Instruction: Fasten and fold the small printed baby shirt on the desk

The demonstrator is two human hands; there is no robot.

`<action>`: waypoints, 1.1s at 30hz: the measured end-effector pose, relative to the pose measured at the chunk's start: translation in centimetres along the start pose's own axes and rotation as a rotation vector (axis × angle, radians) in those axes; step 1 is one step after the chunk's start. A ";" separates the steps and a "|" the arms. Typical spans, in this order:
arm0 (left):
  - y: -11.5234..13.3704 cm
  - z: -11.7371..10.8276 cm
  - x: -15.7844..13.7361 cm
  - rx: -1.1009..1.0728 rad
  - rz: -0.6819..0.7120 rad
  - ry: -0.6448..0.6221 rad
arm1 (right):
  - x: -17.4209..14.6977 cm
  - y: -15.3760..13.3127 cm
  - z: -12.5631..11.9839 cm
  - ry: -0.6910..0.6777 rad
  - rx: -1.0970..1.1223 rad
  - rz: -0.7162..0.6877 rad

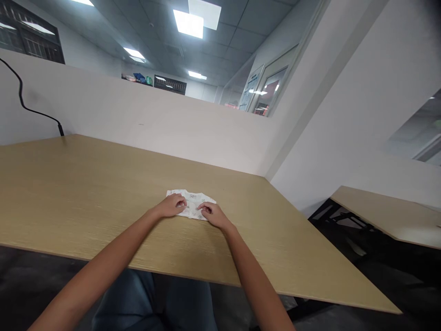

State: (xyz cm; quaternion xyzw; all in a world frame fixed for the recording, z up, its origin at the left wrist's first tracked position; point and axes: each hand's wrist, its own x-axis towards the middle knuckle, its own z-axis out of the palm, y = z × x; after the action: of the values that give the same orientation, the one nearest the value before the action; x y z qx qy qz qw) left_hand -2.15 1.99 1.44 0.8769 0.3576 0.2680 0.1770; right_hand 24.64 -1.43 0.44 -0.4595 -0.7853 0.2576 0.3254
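Note:
A small white garment [193,210] with a sparse printed pattern lies on the wooden table in front of me. It looks like a baby's shirt, with a dark-marked label or print near its curved neck edge. My left hand [171,205] rests on the garment's left part, its fingers curled and closed on the fabric. On the right part is my right hand [213,213], fingers bent inward and closed at the cloth. Both hands cover portions of the garment, and the exact fingertip contact is too small to make out.
The tabletop [103,184] reaches back to a white partition [172,124]. A black cable [21,92] hangs at the far left. Another table [386,211] with a black frame stands to the right. My legs [155,299] are under the near table edge.

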 end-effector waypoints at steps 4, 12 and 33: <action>0.0 0.0 0.0 0.001 -0.004 -0.003 | 0.1 0.3 0.1 0.000 0.011 -0.005; -0.2 0.0 0.1 -0.008 0.005 -0.009 | 0.1 0.6 0.1 -0.011 0.041 -0.012; 0.0 0.0 0.1 -0.004 0.001 -0.018 | 0.1 0.4 0.1 -0.014 0.037 -0.009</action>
State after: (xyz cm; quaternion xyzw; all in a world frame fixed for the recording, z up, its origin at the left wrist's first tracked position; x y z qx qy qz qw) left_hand -2.16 2.06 1.47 0.8791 0.3552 0.2608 0.1816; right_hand 24.74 -1.17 0.12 -0.4478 -0.7847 0.2738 0.3297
